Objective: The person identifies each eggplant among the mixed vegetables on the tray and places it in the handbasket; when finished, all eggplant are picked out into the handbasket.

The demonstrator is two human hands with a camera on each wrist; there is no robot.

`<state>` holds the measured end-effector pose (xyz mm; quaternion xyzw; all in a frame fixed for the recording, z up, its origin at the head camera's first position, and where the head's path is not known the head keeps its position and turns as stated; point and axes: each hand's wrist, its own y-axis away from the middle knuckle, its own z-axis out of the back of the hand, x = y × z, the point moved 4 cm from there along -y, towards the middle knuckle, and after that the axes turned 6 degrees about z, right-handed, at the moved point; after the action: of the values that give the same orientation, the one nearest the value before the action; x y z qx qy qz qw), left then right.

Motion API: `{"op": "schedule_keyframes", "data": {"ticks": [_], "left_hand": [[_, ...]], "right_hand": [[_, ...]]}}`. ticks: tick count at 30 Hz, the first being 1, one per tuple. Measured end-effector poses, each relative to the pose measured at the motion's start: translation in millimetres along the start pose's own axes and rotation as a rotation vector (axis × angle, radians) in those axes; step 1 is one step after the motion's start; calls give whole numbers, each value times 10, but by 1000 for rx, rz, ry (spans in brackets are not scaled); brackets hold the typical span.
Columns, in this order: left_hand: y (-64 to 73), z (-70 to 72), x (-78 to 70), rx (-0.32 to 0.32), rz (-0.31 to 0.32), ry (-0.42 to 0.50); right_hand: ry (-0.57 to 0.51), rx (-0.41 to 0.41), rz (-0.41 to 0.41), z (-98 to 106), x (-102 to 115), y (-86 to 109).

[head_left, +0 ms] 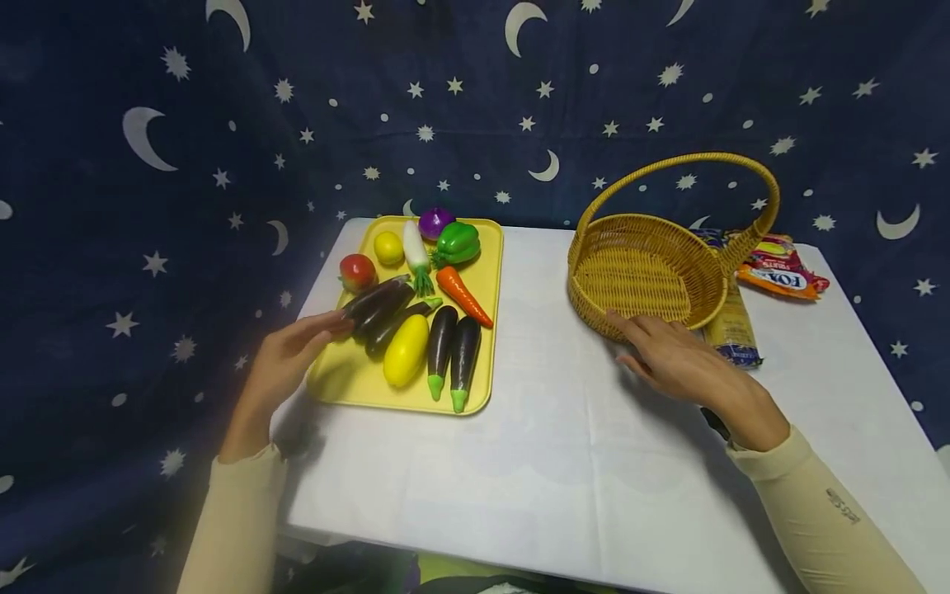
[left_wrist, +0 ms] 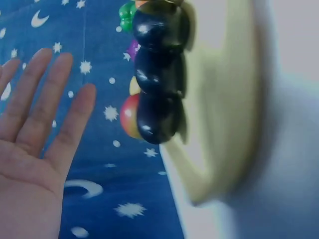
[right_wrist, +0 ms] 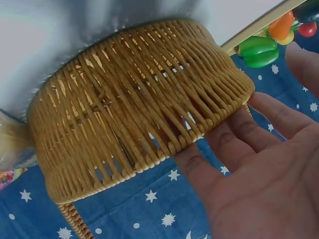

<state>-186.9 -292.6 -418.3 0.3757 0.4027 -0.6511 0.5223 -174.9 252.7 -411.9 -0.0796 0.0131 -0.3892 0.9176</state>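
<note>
Beside the left edge of a yellow tray [head_left: 337, 384], my left hand [head_left: 285, 355] is held with fingers extended near dark eggplants [head_left: 380, 309]. In the left wrist view its fingers [left_wrist: 65, 107] are straight and spread, apart from the shiny eggplants [left_wrist: 159, 72]. A wicker basket [head_left: 638, 285] with a tall arched handle stands on the right side of the table. My right hand [head_left: 679, 359] reaches to its near rim. Seen from the right wrist, its fingers [right_wrist: 234, 144] lie along the rim of the basket [right_wrist: 134, 99], with the thumb held away.
The tray also holds a yellow oblong fruit [head_left: 406, 351], a carrot [head_left: 463, 297], green pepper [head_left: 458, 242], white radish [head_left: 414, 247], purple onion [head_left: 435, 223], lemon [head_left: 388, 248] and red fruit [head_left: 358, 273]. Right of the basket lie a long packet [head_left: 731, 326] and a red-orange packet [head_left: 783, 276].
</note>
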Motion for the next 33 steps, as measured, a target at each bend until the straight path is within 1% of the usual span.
{"op": "schedule_keyframes", "data": {"ticks": [4,6,8,10,12,13,15,19,21,23,24,26,28,30,31,33], "left_hand": [[184,36,121,-42,53,171],[281,61,163,-52,52,255],[354,90,197,-74,29,347],[395,121,238,-115,13,442],[412,148,307,-155,14,512],[419,157,346,-175,29,531],[424,161,418,-208,84,552],[422,147,540,-250,203,510],[401,144,594,-273,235,485],[385,156,658,-311,271,432],[381,167,688,-328,292,391],[374,183,751,-343,347,315],[371,194,815,-328,423,188],[368,195,874,-283,492,68],[364,190,894,-253,521,16],[355,185,927,-200,552,-97]], "right_hand": [[-4,-36,31,8,5,-1],[1,-58,50,4,6,-9],[6,-79,61,9,2,-16],[14,-93,67,16,-6,-20],[26,-107,72,16,-19,-19],[33,-113,78,14,-25,-17],[28,-114,76,-8,-50,-12],[-30,-110,36,-50,-105,-18],[-58,-108,6,-62,-124,-17],[-76,-99,-23,-63,-127,-15],[-81,-93,-36,-64,-127,-12],[-85,-84,-61,-60,-128,-5],[-90,-78,-77,-55,-127,-2],[-87,-78,-87,-49,-124,0],[-84,-82,-85,-47,-120,-1],[-81,-87,-76,-46,-110,0]]}}
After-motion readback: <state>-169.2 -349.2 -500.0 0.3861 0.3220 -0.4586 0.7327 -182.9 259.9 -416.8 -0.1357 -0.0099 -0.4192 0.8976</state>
